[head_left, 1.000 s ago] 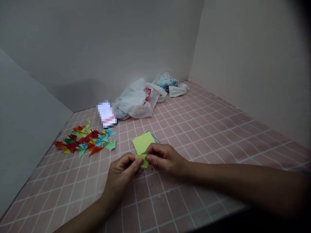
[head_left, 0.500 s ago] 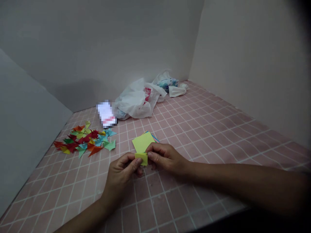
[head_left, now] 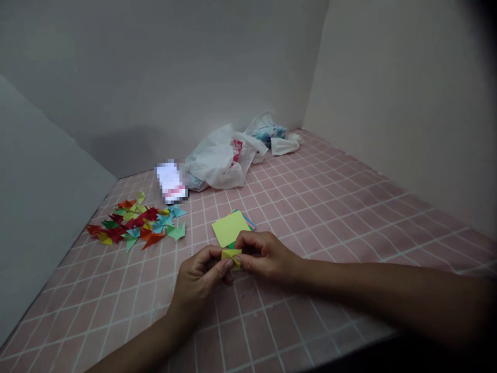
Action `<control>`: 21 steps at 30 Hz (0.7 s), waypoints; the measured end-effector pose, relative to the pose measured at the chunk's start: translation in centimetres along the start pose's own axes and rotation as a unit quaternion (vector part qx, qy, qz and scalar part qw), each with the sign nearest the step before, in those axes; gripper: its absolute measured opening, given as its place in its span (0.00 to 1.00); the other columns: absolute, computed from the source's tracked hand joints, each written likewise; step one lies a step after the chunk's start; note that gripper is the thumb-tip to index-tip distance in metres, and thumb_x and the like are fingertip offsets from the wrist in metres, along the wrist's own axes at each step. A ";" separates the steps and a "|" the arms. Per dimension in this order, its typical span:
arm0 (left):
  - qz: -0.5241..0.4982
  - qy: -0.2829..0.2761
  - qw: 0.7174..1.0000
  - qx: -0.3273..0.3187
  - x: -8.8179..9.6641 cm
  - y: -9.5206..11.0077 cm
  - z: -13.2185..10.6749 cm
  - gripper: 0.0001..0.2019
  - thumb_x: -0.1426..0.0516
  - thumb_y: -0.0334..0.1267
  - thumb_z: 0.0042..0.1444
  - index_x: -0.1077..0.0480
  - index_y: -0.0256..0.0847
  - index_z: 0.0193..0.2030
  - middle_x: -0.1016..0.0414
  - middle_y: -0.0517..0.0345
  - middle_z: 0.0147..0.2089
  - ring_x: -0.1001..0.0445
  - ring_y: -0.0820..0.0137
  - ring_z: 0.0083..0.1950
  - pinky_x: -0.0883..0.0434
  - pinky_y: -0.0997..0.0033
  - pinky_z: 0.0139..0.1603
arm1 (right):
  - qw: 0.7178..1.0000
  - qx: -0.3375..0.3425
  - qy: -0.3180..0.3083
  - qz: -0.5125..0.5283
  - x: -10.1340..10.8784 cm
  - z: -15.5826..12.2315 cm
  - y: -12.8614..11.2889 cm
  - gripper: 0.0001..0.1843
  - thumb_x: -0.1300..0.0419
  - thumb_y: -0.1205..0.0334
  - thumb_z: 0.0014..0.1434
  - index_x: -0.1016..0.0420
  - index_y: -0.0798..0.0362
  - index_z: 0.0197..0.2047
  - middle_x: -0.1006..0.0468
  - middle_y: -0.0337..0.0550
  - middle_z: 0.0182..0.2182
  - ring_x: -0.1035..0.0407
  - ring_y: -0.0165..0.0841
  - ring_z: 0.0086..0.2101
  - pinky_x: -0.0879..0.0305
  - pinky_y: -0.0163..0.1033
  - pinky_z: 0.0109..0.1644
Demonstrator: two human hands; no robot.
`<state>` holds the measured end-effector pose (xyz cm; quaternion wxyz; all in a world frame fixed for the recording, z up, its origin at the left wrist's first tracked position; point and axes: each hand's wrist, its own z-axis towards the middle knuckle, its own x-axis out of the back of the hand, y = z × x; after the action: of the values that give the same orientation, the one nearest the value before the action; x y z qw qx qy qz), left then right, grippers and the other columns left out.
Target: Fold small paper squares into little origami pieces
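Paper (head_left: pixel 228 254) in fingers (head_left: pixel 220 269), bag print (head_left: pixel 237 149) perhaps lettering

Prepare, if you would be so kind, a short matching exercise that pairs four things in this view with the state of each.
1. Small yellow paper
2. Paper stack
3. Folded paper shapes
4. Large white bag

A. Spread in a many-coloured group
B. Crumpled, with red marking
C. Held by the left hand and the right hand
D. Lying flat, yellow on top

Pairs: 1-C, 2-D, 3-A, 4-B.
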<state>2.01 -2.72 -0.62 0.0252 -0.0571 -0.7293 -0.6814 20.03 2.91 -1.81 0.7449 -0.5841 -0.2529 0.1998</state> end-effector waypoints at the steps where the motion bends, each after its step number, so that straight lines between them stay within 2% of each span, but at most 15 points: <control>1: -0.009 0.001 1.000 0.006 0.0 -0.1 0.0 0.05 0.38 0.38 0.55 0.24 0.39 0.33 0.25 0.63 0.22 0.28 0.74 0.24 0.30 0.76 0.27 | 1.000 0.001 0.000 -0.002 0.0 0.0 0.0 0.11 0.38 0.59 0.59 0.34 0.54 0.29 0.35 0.33 0.22 0.43 0.25 0.24 0.46 0.31 0.27; 11: -0.007 0.000 1.000 0.002 -0.1 -0.1 0.1 0.06 0.38 0.39 0.56 0.24 0.39 0.31 0.26 0.62 0.24 0.29 0.73 0.26 0.31 0.75 0.29 | 0.999 0.012 0.009 -0.033 -0.3 -0.1 0.1 0.13 0.38 0.58 0.59 0.34 0.55 0.28 0.34 0.34 0.22 0.41 0.25 0.24 0.45 0.31 0.28; 16: 0.023 0.011 1.000 -0.016 -0.1 0.0 0.1 0.06 0.37 0.38 0.54 0.22 0.39 0.30 0.28 0.61 0.26 0.33 0.74 0.27 0.35 0.76 0.28 | 1.000 -0.009 0.005 -0.019 -0.3 -0.1 0.0 0.14 0.35 0.57 0.58 0.33 0.55 0.28 0.33 0.34 0.22 0.41 0.26 0.24 0.45 0.32 0.27; 21: -0.034 0.014 0.999 0.020 -0.2 -0.2 0.0 0.07 0.36 0.40 0.52 0.24 0.39 0.33 0.28 0.62 0.25 0.33 0.74 0.26 0.34 0.76 0.27 | 1.000 -0.004 0.005 -0.013 -0.3 -0.2 0.2 0.10 0.37 0.61 0.58 0.34 0.54 0.29 0.34 0.33 0.22 0.42 0.25 0.24 0.46 0.31 0.27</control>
<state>2.21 -2.77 -0.83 0.0133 -0.0217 -0.7438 -0.6679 19.91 2.66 -2.07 0.7465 -0.5846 -0.2578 0.1860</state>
